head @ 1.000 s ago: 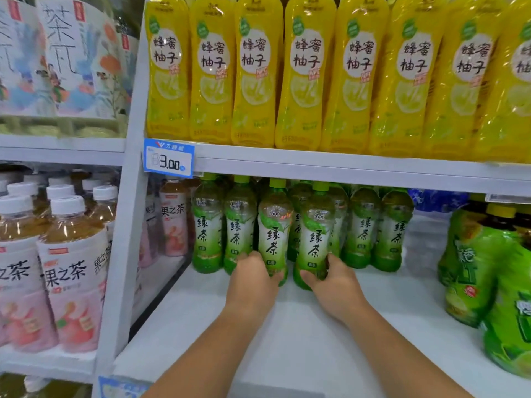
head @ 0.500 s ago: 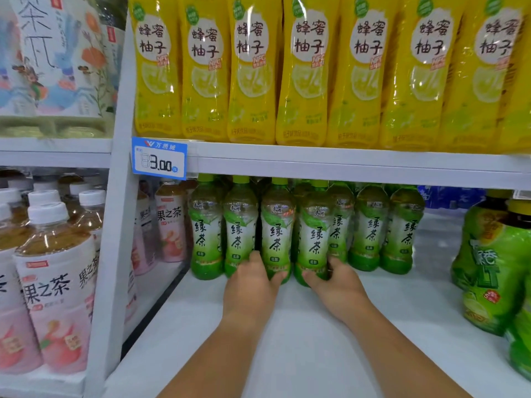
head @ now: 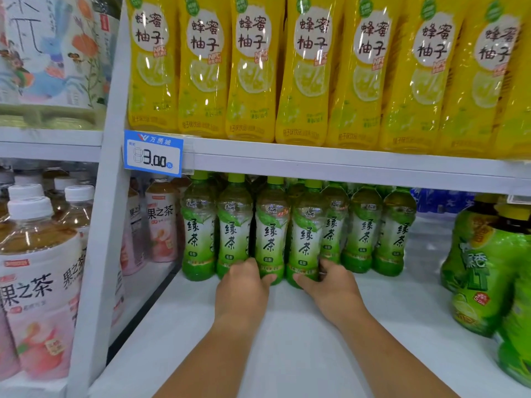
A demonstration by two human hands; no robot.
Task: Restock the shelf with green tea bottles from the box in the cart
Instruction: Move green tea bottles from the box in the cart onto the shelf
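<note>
deep on the white shelf, at the far end of both bare forearms, the left hand grips the base of one green tea bottle, thumb across its front and fingers curled round its left side. just to the right of it, the right hand grips the base of a second green tea bottle, thumb on the front, fingers wrapped round the right side. both held bottles stand upright, side by side and touching. the two thumbs lie near each other but apart.

left of the left hand, two more green tea bottles stand in the same front row, close against the held one. right of the right hand, the row of green tea goes on, with others behind. well to the right of that hand stand large green bottles with yellow caps. above both hands, an upper shelf carries yellow bottles; a blue price tag reading 3.00 hangs up and left of the left hand. far left, past a white upright, stand peach tea bottles with white caps.
</note>
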